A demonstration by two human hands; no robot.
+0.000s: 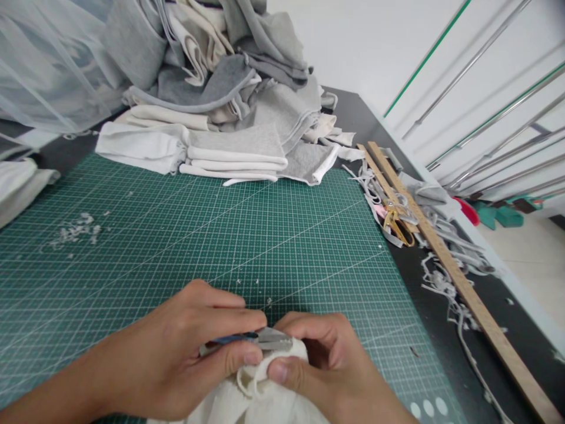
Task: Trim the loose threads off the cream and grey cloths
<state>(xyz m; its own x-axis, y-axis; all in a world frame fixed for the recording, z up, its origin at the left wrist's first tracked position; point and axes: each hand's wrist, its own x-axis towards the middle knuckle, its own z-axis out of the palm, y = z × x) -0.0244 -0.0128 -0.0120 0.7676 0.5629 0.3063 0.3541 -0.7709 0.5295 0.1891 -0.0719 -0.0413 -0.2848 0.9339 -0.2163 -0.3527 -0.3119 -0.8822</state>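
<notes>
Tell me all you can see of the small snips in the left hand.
The snips are small, with grey metal blades and a blue strip along the handle. They lie almost level, tips pointing right, pinched between the thumb and fingers of the left hand. The blades rest against the cream fabric that the right hand bunches. Open or closed: hidden.

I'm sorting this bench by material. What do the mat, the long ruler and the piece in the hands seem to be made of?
The mat looks like matte green vinyl or rubber, printed with a white grid. The long ruler seems bare wood: tan with visible grain. The cream piece held by both hands looks like soft knit cotton, limp with a rolled edge.
</notes>
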